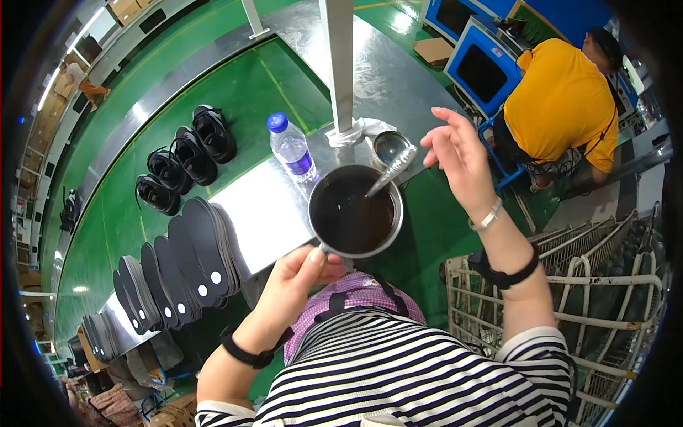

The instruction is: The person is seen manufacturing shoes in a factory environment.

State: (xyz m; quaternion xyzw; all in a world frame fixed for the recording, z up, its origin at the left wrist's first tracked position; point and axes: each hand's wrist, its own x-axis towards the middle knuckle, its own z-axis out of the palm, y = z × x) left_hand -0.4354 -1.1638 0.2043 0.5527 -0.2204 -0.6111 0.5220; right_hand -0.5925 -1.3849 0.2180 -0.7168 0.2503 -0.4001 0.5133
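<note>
A metal mug point(327, 243) with dark contents is in front of me, and my left hand point(302, 270) pinches it at its near-left side, by the handle. A shiny silver-handled utensil point(390, 171) leans on the mug's far-right rim; its lower end sits inside, so I cannot tell its kind. My right hand point(461, 156) is raised just right of that handle, fingers apart, holding nothing. Beyond the mug stands a small round metal container point(391, 147), partly behind the utensil. A clear bottle with a blue cap point(292, 147) stands upright just left of the mug.
Several stacks of black insoles point(203, 249) line the metal bench point(263, 213) at left. Black shoes point(188, 158) sit beyond them. A white post point(337, 71) rises past the mug. At right are a white wire rack point(498, 302) and a seated person in yellow point(562, 107).
</note>
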